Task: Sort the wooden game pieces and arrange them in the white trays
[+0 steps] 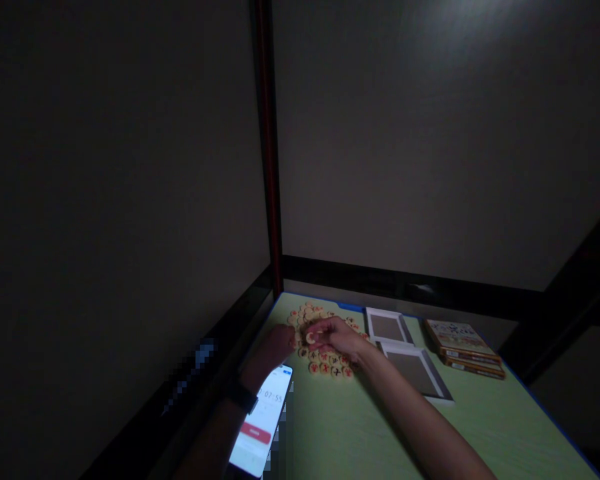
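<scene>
The right hand (336,335) has one round piece (311,339) clamped in its fingers, over pieces (324,357) too crowded to count; how the left hand's (281,340) fingers stand I cannot tell. From there, two white trays (420,372) lie at three to four o'clock, one phone (260,420) at seven — the green tabletop (330,433) fills a dim, grey-walled corner.

Dim overall — the walls (405,167) sink into gray, with soft glare at upper right. The phone screen (264,415) glows brightest, blocky pixelation flanking it; the round pieces (325,368) look soft.
</scene>
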{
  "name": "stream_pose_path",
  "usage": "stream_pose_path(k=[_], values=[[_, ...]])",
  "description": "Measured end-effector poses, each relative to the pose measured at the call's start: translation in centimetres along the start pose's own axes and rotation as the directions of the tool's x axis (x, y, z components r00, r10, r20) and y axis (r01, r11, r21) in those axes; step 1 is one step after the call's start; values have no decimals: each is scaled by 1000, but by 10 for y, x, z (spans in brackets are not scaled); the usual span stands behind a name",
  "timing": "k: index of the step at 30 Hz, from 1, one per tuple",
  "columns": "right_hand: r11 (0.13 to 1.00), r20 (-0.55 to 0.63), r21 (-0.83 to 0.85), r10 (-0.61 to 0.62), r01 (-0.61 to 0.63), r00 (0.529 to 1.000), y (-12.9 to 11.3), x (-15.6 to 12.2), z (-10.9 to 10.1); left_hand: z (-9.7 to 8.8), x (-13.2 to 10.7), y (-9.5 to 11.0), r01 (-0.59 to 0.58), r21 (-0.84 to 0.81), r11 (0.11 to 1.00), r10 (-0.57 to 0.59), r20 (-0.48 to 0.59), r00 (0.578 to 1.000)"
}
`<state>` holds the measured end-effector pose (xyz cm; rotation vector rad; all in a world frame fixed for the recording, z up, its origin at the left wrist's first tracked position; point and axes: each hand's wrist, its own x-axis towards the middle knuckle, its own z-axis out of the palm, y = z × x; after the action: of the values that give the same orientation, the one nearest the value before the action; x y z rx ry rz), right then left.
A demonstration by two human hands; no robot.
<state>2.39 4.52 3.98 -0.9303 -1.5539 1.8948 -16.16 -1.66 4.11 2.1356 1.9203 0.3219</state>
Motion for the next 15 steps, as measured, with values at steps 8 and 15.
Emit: stream_pose_path(k=[8,15], values=[[998,-60,58,-37,41,998,5,4,17,-34,-17,28,-123,-228,966,123,-11,992],[991,-4,-1,-134,134,991,9,5,20,-40,-22,39,-139,-193,971,134,-40,990]])
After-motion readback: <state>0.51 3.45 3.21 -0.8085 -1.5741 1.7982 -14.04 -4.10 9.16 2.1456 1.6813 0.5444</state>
